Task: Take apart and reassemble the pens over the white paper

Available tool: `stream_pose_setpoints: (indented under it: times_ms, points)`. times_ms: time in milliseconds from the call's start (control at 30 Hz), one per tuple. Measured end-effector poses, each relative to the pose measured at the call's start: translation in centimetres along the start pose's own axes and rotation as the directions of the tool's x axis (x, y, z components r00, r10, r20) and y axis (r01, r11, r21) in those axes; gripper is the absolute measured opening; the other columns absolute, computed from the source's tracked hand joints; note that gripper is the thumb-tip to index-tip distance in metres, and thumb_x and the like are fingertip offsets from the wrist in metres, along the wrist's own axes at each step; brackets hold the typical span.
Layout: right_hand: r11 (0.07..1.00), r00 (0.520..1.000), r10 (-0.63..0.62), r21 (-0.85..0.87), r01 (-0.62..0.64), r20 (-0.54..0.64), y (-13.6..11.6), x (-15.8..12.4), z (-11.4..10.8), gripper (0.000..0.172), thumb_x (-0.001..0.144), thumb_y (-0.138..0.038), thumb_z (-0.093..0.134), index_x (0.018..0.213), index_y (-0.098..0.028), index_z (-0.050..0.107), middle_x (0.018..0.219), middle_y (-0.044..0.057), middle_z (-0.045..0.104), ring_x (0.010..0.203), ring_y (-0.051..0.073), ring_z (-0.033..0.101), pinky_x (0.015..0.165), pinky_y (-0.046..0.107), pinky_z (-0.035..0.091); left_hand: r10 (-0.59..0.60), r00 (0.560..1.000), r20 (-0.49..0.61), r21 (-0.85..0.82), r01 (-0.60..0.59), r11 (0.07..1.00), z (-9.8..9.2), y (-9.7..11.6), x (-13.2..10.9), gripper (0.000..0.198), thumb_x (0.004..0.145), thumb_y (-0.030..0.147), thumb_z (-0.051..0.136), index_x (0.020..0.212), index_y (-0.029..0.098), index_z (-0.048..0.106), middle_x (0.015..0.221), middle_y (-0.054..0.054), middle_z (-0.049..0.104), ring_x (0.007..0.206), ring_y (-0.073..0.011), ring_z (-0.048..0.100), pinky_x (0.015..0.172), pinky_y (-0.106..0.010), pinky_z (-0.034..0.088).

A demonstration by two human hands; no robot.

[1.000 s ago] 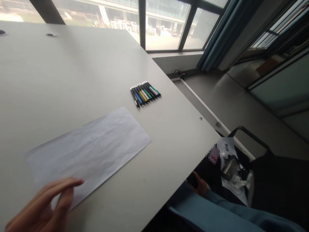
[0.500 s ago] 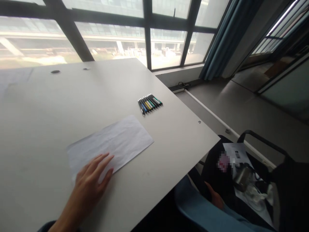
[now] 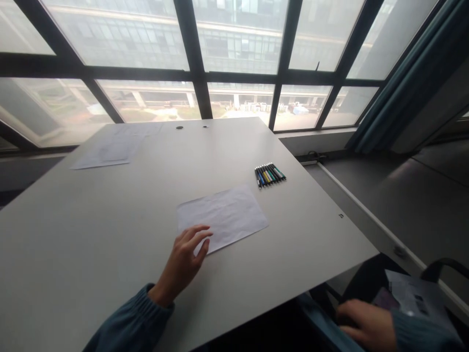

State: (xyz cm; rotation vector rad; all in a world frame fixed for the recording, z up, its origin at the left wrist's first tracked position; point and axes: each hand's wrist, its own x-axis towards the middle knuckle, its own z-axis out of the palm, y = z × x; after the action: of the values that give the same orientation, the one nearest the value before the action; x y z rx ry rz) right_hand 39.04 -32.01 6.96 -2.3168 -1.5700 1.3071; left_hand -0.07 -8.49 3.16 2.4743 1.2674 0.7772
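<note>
A white sheet of paper lies slightly creased on the white table. Over its near left corner is my left hand, fingers apart and a little bent, holding nothing. Beyond the sheet, to the right, several pens with dark, blue, yellow and green parts lie side by side in a row. My right hand is below the table's right edge, beside the chair; its fingers curl inward, blurred, and what they may hold is hidden.
Several papers lie at the table's far left. Two small round fittings sit near the back edge. On the right, a black chair bears a printed sheet. Windows and a blue curtain stand behind.
The view has swung left and up, showing more table and window. My right hand has come up beside the chair, and my left hand's fingers are more bent over the sheet.
</note>
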Motion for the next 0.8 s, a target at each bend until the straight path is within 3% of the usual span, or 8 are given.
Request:
stream_pose_setpoints:
  times_ms: [67, 100, 200, 300, 433, 500, 600, 800]
  points:
    - [0.966, 0.949, -0.249, 0.116, 0.230, 0.193, -2.4, 3.1, -4.4, 0.033, 0.080, -0.064, 0.054, 0.092, -0.041, 0.073, 0.084, 0.010, 0.071, 0.084, 0.027, 0.071, 0.083, 0.044, 0.053, -0.014, 1.000, 0.025, -0.069, 0.016, 0.997, -0.8, 0.4, 0.9, 0.028, 0.096, 0.038, 0.047, 0.110, 0.024, 0.068, 0.126, -0.007, 0.064, 0.119, -0.0243, 0.058, 0.104, -0.042, 0.046]
    - [0.926, 0.910, -0.366, 0.173, 0.336, 0.193, -3.9, 4.9, -6.6, 0.040, 0.083, -0.061, 0.054, 0.106, -0.033, 0.071, 0.086, 0.009, 0.072, 0.082, 0.025, 0.070, 0.082, 0.042, 0.054, -0.016, 0.999, 0.043, -0.100, 0.020, 0.995, -1.2, 0.5, 1.6, 0.031, 0.096, 0.039, 0.046, 0.113, 0.023, 0.067, 0.126, -0.008, 0.064, 0.119, -0.0240, 0.059, 0.104, -0.042, 0.047]
    - [0.812, 0.822, -0.515, 0.170, 0.559, -0.243, -8.8, 11.7, -11.9, 0.047, 0.090, -0.054, 0.050, 0.115, -0.017, 0.065, 0.094, 0.010, 0.072, 0.080, 0.020, 0.066, 0.074, 0.033, 0.052, 0.013, 0.990, 0.141, -0.131, 0.006, 0.991, -1.7, 0.5, 3.8, 0.038, 0.096, 0.044, 0.045, 0.121, 0.022, 0.064, 0.129, -0.008, 0.063, 0.121, -0.0245, 0.058, 0.106, -0.041, 0.047]
    - [0.895, 0.737, -0.375, -0.012, 0.446, -0.562, -12.7, 19.6, -14.1, 0.041, 0.096, -0.036, 0.041, 0.118, -0.008, 0.060, 0.106, 0.013, 0.069, 0.092, 0.014, 0.063, 0.082, 0.023, 0.047, 0.008, 0.979, 0.204, -0.012, -0.006, 1.000, -0.5, -0.2, 5.7, 0.046, 0.096, 0.047, 0.044, 0.133, 0.023, 0.057, 0.138, -0.010, 0.057, 0.129, -0.0269, 0.052, 0.110, -0.045, 0.041]
    - [0.947, 0.678, -0.276, -0.072, 0.314, -0.681, -14.9, 27.3, -14.0, 0.052, 0.094, -0.037, 0.050, 0.135, -0.006, 0.048, 0.138, 0.020, 0.050, 0.126, 0.021, 0.043, 0.104, 0.033, 0.032, -0.139, 0.971, 0.194, 0.259, 0.087, 0.962, 2.8, -1.8, 6.4, 0.055, 0.093, 0.052, 0.050, 0.144, 0.030, 0.048, 0.155, -0.012, 0.038, 0.144, -0.0386, 0.029, 0.112, -0.066, 0.025]
    - [0.965, 0.682, -0.226, -0.067, 0.252, -0.696, -15.4, 29.5, -13.7, 0.062, 0.094, -0.047, 0.050, 0.140, -0.006, 0.042, 0.142, 0.024, 0.044, 0.129, 0.026, 0.039, 0.105, 0.040, 0.030, -0.200, 0.946, 0.257, 0.295, 0.120, 0.948, 4.2, -2.8, 6.5, 0.059, 0.092, 0.057, 0.049, 0.146, 0.032, 0.046, 0.157, -0.012, 0.033, 0.146, -0.0408, 0.023, 0.110, -0.070, 0.020]
    - [0.996, 0.740, -0.088, -0.062, 0.062, -0.667, -16.6, 32.0, -13.0, 0.081, 0.087, -0.063, 0.053, 0.148, -0.014, 0.034, 0.144, 0.022, 0.041, 0.131, 0.033, 0.039, 0.106, 0.043, 0.030, -0.213, 0.931, 0.295, 0.285, 0.127, 0.950, 5.0, -4.2, 6.7, 0.064, 0.092, 0.061, 0.046, 0.149, 0.034, 0.039, 0.160, -0.011, 0.028, 0.148, -0.0403, 0.018, 0.111, -0.070, 0.017]
    - [0.987, 0.842, -0.020, -0.146, -0.071, -0.540, -20.0, 34.7, -12.0, 0.112, 0.069, -0.075, 0.064, 0.155, -0.021, 0.015, 0.154, 0.024, 0.023, 0.138, 0.042, 0.028, 0.107, 0.054, 0.026, -0.134, 0.957, 0.259, 0.236, 0.072, 0.969, 3.7, -4.9, 7.7, 0.065, 0.092, 0.060, 0.047, 0.151, 0.035, 0.034, 0.159, -0.010, 0.029, 0.147, -0.0389, 0.020, 0.111, -0.071, 0.014]
